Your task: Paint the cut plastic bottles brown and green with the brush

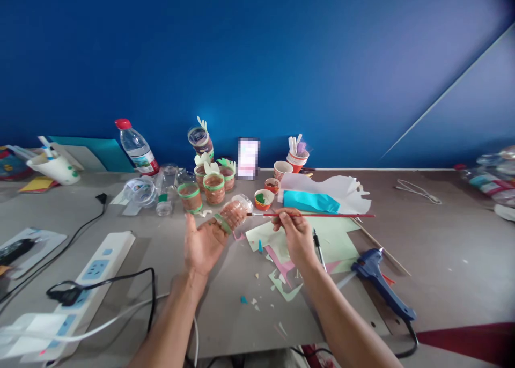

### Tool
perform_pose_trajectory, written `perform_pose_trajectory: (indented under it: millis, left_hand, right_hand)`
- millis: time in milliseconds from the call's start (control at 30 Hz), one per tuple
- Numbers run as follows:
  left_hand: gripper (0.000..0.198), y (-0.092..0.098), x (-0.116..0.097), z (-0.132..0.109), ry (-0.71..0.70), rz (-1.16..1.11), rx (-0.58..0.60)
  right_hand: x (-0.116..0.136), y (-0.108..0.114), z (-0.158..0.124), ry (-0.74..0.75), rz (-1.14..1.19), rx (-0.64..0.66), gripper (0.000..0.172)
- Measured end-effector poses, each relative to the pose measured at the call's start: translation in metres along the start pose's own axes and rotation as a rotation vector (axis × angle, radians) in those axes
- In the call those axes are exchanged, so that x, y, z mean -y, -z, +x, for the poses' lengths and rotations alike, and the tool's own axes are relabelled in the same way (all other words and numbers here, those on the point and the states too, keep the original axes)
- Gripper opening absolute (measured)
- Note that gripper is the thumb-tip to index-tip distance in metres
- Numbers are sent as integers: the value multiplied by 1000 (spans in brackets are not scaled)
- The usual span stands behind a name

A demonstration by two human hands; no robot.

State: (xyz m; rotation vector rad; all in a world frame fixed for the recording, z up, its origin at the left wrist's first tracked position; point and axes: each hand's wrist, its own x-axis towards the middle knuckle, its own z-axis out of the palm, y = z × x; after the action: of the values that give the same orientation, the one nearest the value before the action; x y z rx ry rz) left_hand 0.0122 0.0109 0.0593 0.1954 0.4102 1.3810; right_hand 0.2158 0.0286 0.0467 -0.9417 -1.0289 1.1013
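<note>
My left hand [205,244] holds a cut clear plastic bottle cup [234,212], tilted on its side. The cup is painted brown with a green band round its rim, and the fingers seem to go inside it, while the thumb sticks up free. Pinched in my right hand [293,231] is a thin red paintbrush [338,215], lying nearly level. Its bristle tip touches or almost touches the brown side of the cup. Just beyond the hands stand a paper cup of green paint [263,199] and a paper cup of brown paint [272,185].
Several painted cups [214,189] stand behind my left hand. A bottle [139,148], clear plastic pieces [140,191] and a power strip [94,274] are on the left. Paper sheets [333,234], a blue roll [311,201], a pen [319,248] and a glue gun [382,282] lie right.
</note>
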Motion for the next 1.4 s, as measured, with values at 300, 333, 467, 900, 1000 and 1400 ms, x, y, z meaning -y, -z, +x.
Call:
perform_pose_trajectory:
  millis: [300,333,467,900,1000,1400]
  left_hand:
    - [92,-3,2,-2,-8,43,7]
    - [89,-2,2,-2,-12,38,15]
    - [81,-1,4,0,-56,72,-28]
    - [74,-4,13,1,-189,238,-26]
    - [67,-6,17,1,-201,238,-56]
    - [67,-9,18,0,-264,302,-52]
  right_hand:
    - [1,-2,1,-50,130,9,16]
    - [0,-2,1,-57,108,-10,17]
    - [3,-3,1,-56,125,-31,17]
    - [5,-10,-8,3,105,27,16]
    - [4,-19,-15,23,60,98,17]
    - [2,-24,-22,45,9,100,15]
